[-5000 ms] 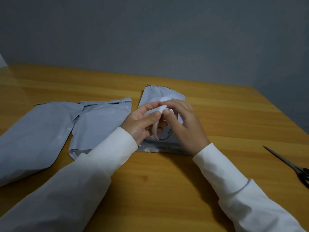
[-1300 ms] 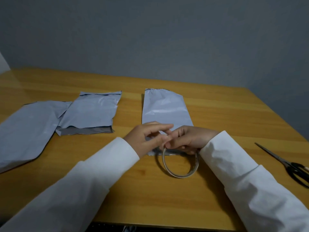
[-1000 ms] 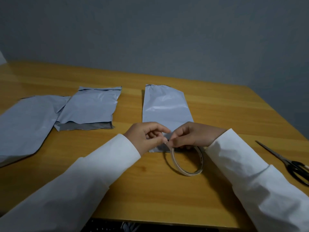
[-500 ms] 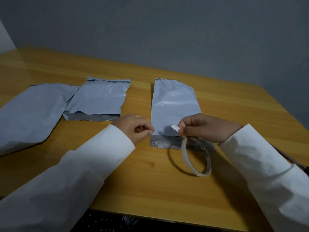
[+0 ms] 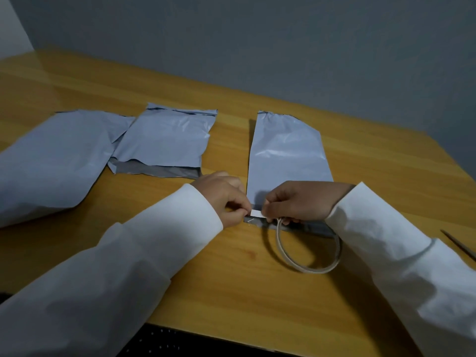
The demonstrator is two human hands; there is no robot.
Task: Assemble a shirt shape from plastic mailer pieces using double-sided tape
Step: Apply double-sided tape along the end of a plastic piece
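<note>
A grey mailer piece (image 5: 286, 155) lies lengthwise in the middle of the wooden table (image 5: 231, 287). At its near left corner a short white strip of tape (image 5: 256, 213) is stretched between my hands. My left hand (image 5: 226, 197) pinches the strip's free end. My right hand (image 5: 296, 202) pinches the strip where it leaves the thin double-sided tape roll (image 5: 306, 251), which hangs from that hand down onto the table. Two more grey mailer pieces lie to the left: a middle piece (image 5: 164, 145) and a large piece (image 5: 51, 161).
The tip of a pair of scissors (image 5: 461, 247) shows at the right edge of the table. A grey wall runs behind the table. The table's front edge is close below my sleeves.
My left hand has taken hold of the tape's free end and both hands have lowered the strip onto the mailer's near left corner. The roll now lies flatter against the table.
</note>
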